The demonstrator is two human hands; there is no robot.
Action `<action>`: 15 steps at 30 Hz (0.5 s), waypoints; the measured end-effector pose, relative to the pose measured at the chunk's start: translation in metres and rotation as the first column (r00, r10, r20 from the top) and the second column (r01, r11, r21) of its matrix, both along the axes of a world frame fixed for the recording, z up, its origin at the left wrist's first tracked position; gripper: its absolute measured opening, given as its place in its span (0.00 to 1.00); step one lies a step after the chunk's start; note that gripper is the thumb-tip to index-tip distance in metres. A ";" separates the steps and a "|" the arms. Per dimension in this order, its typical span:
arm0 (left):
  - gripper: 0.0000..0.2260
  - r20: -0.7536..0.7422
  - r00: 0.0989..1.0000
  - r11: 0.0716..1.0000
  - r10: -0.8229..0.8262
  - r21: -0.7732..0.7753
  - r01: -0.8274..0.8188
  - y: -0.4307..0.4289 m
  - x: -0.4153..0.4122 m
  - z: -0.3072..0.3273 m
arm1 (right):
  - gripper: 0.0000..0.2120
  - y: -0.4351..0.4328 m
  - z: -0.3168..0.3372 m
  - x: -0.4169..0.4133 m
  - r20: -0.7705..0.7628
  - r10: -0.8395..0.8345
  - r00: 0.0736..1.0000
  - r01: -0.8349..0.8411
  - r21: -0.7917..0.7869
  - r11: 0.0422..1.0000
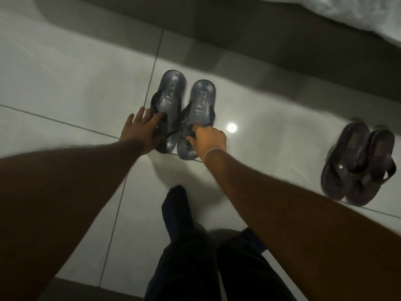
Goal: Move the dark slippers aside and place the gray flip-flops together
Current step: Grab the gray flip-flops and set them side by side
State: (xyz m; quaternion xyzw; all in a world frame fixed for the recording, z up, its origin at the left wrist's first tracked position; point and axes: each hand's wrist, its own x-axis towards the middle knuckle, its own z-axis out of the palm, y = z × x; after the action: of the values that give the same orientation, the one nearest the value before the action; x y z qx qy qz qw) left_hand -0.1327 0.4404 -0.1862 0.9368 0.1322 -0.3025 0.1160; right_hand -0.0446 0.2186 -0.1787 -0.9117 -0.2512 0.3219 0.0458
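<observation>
Two gray flip-flops lie side by side on the tiled floor, heels pointing away from me: the left flip-flop (171,92) and the right flip-flop (201,98). My left hand (141,131) rests on the strap of the left one, fingers spread over it. My right hand (209,139) pinches the strap of the right one, thumb and fingers closed on it. The pair of dark slippers (358,164) sits together on the floor far to the right, apart from both hands.
My legs in dark trousers (195,246) stand on the pale glossy floor tiles (65,83) just below the flip-flops. A dark bed base (260,35) with white bedding (347,14) runs along the top. A lamp reflection (231,127) glints on the tile.
</observation>
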 end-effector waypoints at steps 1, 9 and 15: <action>0.38 0.000 1.000 1.000 0.003 0.004 -0.003 0.000 0.000 -0.001 | 0.15 0.000 -0.001 -0.001 0.004 0.001 1.000 -0.001 -0.005 1.000; 0.44 0.037 0.999 1.000 0.016 0.023 -0.017 -0.002 -0.003 -0.011 | 0.17 0.003 0.003 0.006 0.004 -0.023 1.000 0.023 -0.021 0.999; 0.47 0.045 0.999 0.999 0.029 0.044 -0.031 -0.005 -0.004 -0.017 | 0.17 0.003 0.006 0.003 0.002 -0.030 1.000 0.030 -0.022 0.999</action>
State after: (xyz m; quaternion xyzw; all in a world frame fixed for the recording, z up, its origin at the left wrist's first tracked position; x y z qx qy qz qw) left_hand -0.1371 0.4349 -0.2034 0.9436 0.1505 -0.2767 0.1023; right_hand -0.0417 0.2218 -0.1723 -0.9161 -0.2340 0.3231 0.0405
